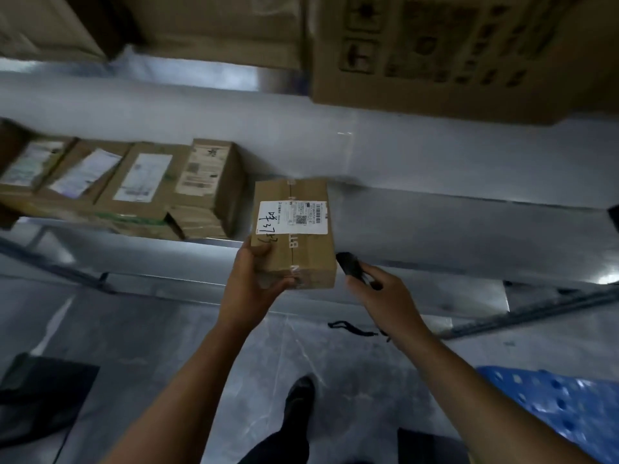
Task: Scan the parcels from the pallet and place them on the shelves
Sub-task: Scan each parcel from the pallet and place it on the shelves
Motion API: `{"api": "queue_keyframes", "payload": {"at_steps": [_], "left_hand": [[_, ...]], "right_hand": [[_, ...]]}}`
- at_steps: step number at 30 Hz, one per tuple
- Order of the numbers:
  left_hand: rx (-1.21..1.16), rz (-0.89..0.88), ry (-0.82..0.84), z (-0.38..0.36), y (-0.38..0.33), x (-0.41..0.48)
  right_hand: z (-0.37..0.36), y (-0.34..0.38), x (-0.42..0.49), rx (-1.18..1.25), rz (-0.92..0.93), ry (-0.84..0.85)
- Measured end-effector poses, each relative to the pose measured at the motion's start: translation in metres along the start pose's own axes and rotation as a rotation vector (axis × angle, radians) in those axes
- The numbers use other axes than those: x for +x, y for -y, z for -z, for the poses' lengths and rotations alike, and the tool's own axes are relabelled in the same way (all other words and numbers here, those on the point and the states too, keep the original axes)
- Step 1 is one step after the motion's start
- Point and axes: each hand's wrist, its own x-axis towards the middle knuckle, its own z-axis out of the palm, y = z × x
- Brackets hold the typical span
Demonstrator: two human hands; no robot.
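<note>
My left hand (253,279) grips the near corner of a small brown cardboard parcel (303,252) with a white shipping label (293,217) and handwriting on top. I hold it up in front of a metal shelf (452,209). My right hand (382,291) is closed around a black handheld scanner (350,267), which sits just right of the parcel's near edge. A black wrist strap (351,329) dangles below that hand.
Several labelled cardboard parcels (140,182) stand in a row on the shelf to the left. Large cartons (435,51) fill the shelf above. A blue plastic pallet (562,403) lies at lower right, a dark object (43,393) at lower left, my shoe (298,396) on the floor.
</note>
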Motion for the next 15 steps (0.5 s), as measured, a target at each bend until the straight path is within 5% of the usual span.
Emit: {"api": "queue_keyframes", "payload": {"at_steps": [4, 7, 15], "left_hand": [[0.300, -0.004, -0.167, 0.001, 0.028, 0.011], [0.566, -0.174, -0.097, -0.012, 0.034, 0.006], [0.615, -0.236, 0.006, -0.023, 0.043, 0.038]], "right_hand": [[-0.039, 0.020, 0.038, -0.018, 0.001, 0.007], [-0.063, 0.038, 0.065, -0.020, 0.000, 0.004], [-0.055, 0.054, 0.093, -0.103, 0.008, -0.027]]}}
